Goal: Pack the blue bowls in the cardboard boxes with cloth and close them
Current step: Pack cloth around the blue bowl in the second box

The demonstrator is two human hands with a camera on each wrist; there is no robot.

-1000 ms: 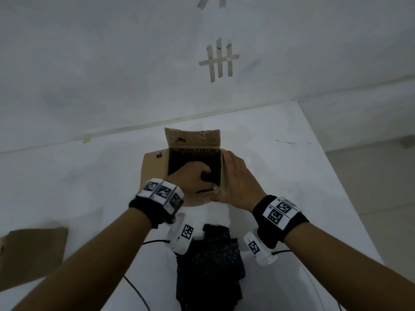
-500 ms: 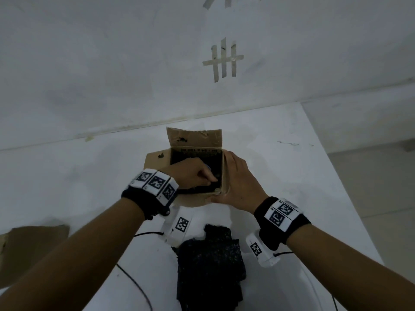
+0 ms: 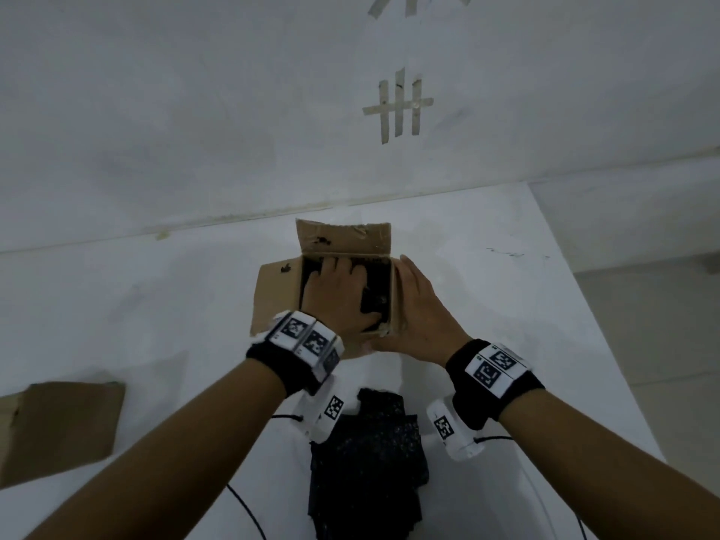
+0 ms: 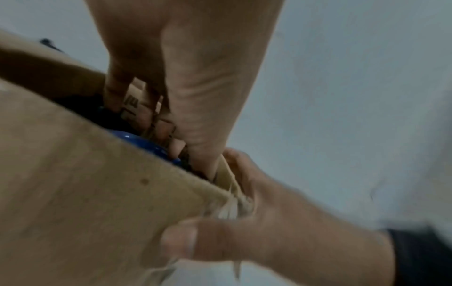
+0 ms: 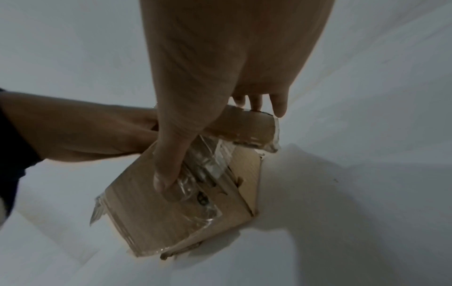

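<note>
An open cardboard box (image 3: 343,239) stands mid-table with its flaps up. My left hand (image 3: 339,290) is inside it, fingers spread flat on dark cloth (image 3: 376,302). In the left wrist view those fingers (image 4: 137,116) reach down past the box wall (image 4: 85,183) onto a glossy blue bowl (image 4: 144,144), which is mostly hidden. My right hand (image 3: 417,309) grips the box's near right corner. Its thumb (image 5: 168,170) lies on the taped near face (image 5: 159,212) and its fingers run along the right side.
A folded pile of dark cloth (image 3: 366,461) lies on the white table (image 3: 487,305) just below my wrists. A second cardboard box (image 3: 58,426) sits at the left edge. The wall runs close behind the open box, and the table ends on the right.
My left hand was curled near the box's front right corner. It has since stretched out and moved deeper into the box. The right hand stays on the box.
</note>
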